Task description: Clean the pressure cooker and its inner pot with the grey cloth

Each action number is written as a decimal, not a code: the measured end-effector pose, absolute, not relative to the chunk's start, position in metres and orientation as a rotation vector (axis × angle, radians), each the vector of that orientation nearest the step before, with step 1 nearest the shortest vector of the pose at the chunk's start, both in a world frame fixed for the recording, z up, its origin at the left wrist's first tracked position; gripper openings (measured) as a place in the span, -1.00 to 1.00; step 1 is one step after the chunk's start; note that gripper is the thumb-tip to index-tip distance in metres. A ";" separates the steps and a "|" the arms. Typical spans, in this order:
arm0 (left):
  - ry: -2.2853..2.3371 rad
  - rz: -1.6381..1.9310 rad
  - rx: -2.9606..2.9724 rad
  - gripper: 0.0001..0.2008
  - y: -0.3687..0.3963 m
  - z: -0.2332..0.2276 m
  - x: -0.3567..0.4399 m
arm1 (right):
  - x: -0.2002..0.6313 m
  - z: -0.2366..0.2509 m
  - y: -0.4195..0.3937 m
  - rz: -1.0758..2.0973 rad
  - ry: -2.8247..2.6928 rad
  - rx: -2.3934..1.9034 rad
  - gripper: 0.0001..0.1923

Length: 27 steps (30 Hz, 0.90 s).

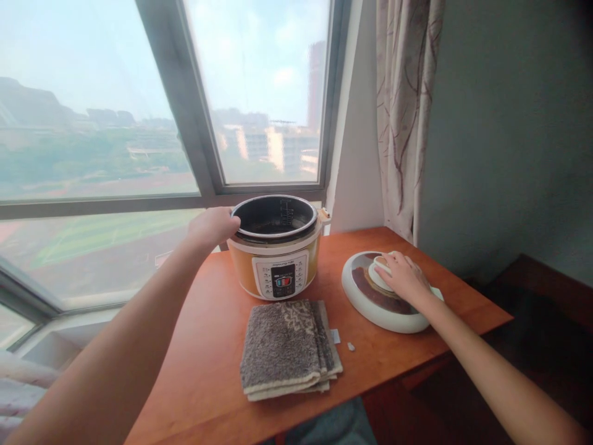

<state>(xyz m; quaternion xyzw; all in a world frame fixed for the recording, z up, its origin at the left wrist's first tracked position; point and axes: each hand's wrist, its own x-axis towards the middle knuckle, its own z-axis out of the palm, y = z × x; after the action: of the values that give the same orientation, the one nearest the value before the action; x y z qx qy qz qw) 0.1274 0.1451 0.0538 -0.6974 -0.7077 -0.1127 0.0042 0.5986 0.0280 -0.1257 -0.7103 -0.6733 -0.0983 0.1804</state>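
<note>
An electric pressure cooker [241, 266] stands uncovered on the wooden table, with its dark inner pot [259, 216] showing. My left hand [215, 225] is closed on the cooker's left side at the rim; the thumb shows, while the other fingers are mostly hidden. To the right, the round white and brown lid [365, 303] lies on the table with its knob upward. My right hand [404, 276] is closed around that knob. Directly in front of the cooker lies a folded grey-brown towel [282, 346] with a pale pattern.
A small white scrap [351, 347] lies on the table [204, 352], just right of the towel. Behind the cooker are large slanted windows [264, 93]. A patterned curtain [403, 111] hangs at the back right, beside the wall. The table's right corner is just beyond the lid.
</note>
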 end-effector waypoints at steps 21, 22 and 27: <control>-2.181 -1.042 -2.110 -0.76 0.134 0.040 0.122 | 0.580 0.004 0.059 -0.028 -1.308 -1.553 -0.60; -2.171 -1.145 -2.125 -0.75 0.136 0.037 0.119 | 0.567 0.020 0.061 -0.034 -1.297 -1.504 -0.60; -2.174 -1.733 -2.139 -0.60 0.149 0.002 0.104 | 0.490 0.074 0.082 0.025 -1.477 -1.332 -0.54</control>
<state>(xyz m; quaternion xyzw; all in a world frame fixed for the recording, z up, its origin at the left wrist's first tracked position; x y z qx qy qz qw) 0.1037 0.1490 0.0019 -0.5996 -0.6094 -0.4857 -0.1819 0.4897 0.0825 0.0741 -0.5615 -0.6226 0.0106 0.5449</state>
